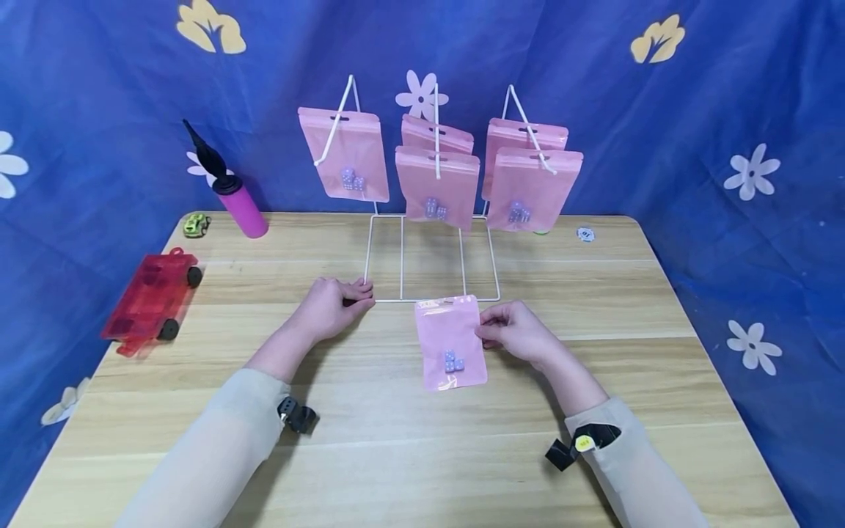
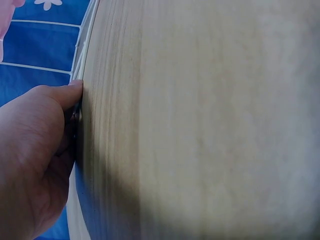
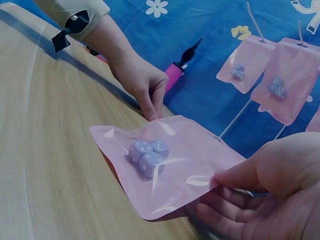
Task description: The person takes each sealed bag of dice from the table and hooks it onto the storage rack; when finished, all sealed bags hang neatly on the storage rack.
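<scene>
A white wire display rack (image 1: 402, 257) stands at the back of the table, with several pink zip pouches (image 1: 439, 176) hanging on its three hooks. At the front left corner of its base, my left hand (image 1: 333, 308) pinches the wire between thumb and fingers; in the left wrist view, the thumb of the left hand (image 2: 35, 130) lies along that wire. My right hand (image 1: 518, 331) holds another pink zip pouch (image 1: 444, 330) by its right edge, just in front of the rack. In the right wrist view, three pale purple dice (image 3: 149, 155) show through this pouch.
At the left are a red toy cart (image 1: 155, 297), a small green toy car (image 1: 196, 224) and a magenta hand pump (image 1: 243, 209) with a black nozzle. A round chip (image 1: 585, 234) lies back right. Blue flowered cloth (image 1: 746, 279) surrounds the table.
</scene>
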A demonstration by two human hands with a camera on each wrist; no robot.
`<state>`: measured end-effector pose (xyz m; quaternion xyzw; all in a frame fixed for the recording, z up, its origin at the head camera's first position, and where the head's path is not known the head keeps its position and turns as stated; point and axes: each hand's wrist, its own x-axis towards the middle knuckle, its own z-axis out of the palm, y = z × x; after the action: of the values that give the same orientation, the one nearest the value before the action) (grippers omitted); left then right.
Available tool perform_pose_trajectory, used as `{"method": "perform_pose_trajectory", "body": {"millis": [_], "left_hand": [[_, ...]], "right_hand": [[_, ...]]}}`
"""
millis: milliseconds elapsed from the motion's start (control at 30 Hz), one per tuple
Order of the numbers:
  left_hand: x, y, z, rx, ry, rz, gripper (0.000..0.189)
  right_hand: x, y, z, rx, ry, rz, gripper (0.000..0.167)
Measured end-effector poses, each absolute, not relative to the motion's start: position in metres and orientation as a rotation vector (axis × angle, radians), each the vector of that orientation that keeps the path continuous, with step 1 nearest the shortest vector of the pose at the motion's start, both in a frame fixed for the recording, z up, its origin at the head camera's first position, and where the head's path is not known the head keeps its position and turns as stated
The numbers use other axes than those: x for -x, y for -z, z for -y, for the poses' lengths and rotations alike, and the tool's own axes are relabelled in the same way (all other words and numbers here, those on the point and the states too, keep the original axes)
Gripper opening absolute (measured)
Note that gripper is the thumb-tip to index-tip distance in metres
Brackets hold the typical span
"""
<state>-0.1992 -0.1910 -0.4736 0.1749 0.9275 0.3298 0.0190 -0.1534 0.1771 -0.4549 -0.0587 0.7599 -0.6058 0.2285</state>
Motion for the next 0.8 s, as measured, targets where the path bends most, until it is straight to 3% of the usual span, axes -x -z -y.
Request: {"method": "perform_pose_trajectory", "body": {"millis": [333,800], "left_hand": [[0.198,0.475,0.192,-0.561,-1.023,-2.899,0.025],[0.198,0.478,0.192,-0.566,-1.069,-2.886,0.024]], "right_hand": [[0.149,0.431,-0.176,0.371,1.661,-2.258,0.011],[0.161,0.362,-0.163,0.559,1.814,-2.320,0.011]]}}
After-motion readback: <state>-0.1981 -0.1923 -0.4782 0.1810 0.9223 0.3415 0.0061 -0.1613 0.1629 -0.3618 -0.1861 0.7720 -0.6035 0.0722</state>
